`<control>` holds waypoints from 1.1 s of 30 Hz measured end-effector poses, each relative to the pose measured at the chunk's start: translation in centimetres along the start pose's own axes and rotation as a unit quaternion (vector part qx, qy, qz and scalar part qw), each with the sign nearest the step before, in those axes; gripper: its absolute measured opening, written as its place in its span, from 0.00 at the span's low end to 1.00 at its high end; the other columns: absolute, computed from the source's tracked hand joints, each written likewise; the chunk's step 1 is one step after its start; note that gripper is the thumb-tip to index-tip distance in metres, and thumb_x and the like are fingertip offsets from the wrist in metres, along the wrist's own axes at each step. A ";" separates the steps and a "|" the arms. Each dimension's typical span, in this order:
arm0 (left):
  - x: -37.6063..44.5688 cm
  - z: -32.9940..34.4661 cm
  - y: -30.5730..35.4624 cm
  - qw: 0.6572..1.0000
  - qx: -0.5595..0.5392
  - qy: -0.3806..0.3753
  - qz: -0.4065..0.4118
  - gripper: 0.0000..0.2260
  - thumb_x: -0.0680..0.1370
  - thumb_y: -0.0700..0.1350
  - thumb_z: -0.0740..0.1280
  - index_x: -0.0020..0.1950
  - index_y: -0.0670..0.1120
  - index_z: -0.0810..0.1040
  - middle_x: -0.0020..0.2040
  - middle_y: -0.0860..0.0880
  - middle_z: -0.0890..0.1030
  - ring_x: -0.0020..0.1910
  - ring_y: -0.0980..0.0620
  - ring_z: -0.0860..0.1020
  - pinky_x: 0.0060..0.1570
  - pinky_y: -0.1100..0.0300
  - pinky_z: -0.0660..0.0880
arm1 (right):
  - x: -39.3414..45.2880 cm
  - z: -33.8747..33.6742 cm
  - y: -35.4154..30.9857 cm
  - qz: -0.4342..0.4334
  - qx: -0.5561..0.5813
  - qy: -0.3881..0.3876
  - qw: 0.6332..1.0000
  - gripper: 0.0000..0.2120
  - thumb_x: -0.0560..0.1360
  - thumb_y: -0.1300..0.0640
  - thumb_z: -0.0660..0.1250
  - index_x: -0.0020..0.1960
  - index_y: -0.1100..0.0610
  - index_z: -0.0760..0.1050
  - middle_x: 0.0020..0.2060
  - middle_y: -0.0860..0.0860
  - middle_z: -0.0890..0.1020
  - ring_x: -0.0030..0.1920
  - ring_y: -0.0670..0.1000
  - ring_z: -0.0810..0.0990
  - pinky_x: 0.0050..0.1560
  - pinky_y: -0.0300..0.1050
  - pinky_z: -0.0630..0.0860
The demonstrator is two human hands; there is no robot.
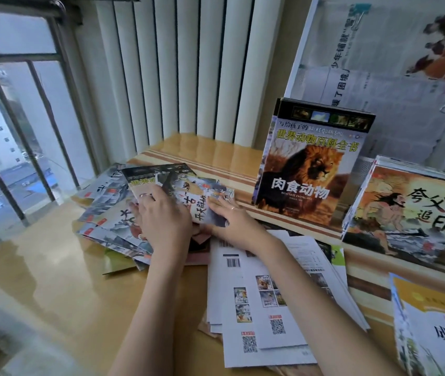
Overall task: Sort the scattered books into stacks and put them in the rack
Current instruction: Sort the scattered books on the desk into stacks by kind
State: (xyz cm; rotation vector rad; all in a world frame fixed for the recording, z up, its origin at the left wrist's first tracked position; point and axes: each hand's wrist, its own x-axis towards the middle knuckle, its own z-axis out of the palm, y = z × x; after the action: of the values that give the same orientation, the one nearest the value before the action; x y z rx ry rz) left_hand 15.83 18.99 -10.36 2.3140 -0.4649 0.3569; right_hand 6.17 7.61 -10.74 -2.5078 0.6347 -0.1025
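Books (123, 213) fanned, glossy, under left hand (161, 218) and right hand (232, 221)

Yellow book (438, 329) cropped by right edge

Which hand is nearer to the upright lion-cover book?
The right hand. It lies flat on the scattered books just left of the lion-cover book, with a gap between them. The left hand rests farther left on the same pile.
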 end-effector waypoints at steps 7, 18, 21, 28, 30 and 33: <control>0.1 -1.8 1.7 0.780 -0.599 -0.134 -0.123 0.30 0.71 0.35 0.73 0.68 0.45 0.64 0.63 0.47 0.75 0.58 0.53 0.79 0.58 0.56 0.77 | -0.2 0.4 1.0 -0.033 0.186 0.067 0.980 0.29 0.70 0.28 0.53 0.70 0.32 0.58 0.73 0.42 0.63 0.73 0.46 0.60 0.71 0.51 0.63; -1.3 -1.0 2.3 0.852 -0.503 -0.084 -0.121 0.14 0.79 0.39 0.61 0.64 0.47 0.64 0.54 0.49 0.79 0.53 0.50 0.80 0.48 0.58 0.80 | -0.9 -0.1 0.1 -0.100 0.126 0.091 0.983 0.18 0.80 0.45 0.56 0.68 0.30 0.62 0.74 0.36 0.58 0.74 0.41 0.55 0.74 0.59 0.46; -1.3 -2.8 2.1 0.893 -0.445 -0.009 -0.061 0.18 0.80 0.39 0.60 0.68 0.42 0.60 0.55 0.52 0.75 0.55 0.56 0.74 0.55 0.72 0.71 | -2.8 -1.6 -0.7 -0.104 0.239 0.171 0.950 0.22 0.79 0.50 0.61 0.72 0.42 0.64 0.74 0.42 0.60 0.71 0.38 0.60 0.65 0.35 0.61; -3.7 -6.7 4.7 0.846 -0.516 -0.126 0.047 0.20 0.81 0.37 0.58 0.72 0.46 0.57 0.58 0.48 0.73 0.56 0.59 0.75 0.51 0.65 0.77 | -7.4 -7.4 -0.5 -0.043 0.274 0.239 0.931 0.36 0.71 0.39 0.66 0.75 0.45 0.55 0.72 0.47 0.65 0.71 0.47 0.63 0.68 0.48 0.63; -4.4 -7.2 5.5 0.827 -0.527 -0.182 0.068 0.20 0.80 0.37 0.58 0.70 0.48 0.59 0.59 0.45 0.73 0.55 0.50 0.76 0.53 0.55 0.79 | -8.8 -8.3 0.5 -0.007 0.278 0.258 0.925 0.35 0.73 0.43 0.66 0.75 0.49 0.57 0.71 0.49 0.67 0.72 0.52 0.63 0.69 0.50 0.63; -6.2 -6.7 7.4 0.834 -0.485 -0.251 0.085 0.21 0.72 0.45 0.63 0.63 0.54 0.62 0.60 0.42 0.72 0.61 0.44 0.74 0.62 0.40 0.71 | -11.6 -8.8 2.3 0.029 0.278 0.265 0.923 0.39 0.73 0.43 0.66 0.76 0.54 0.53 0.74 0.49 0.60 0.74 0.50 0.59 0.73 0.50 0.57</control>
State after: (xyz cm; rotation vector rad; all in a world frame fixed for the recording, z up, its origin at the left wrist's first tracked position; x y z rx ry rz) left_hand 6.37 20.26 -3.59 1.3262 -0.8677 -0.3739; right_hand -6.83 6.95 -3.77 -1.8980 0.7566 -0.8401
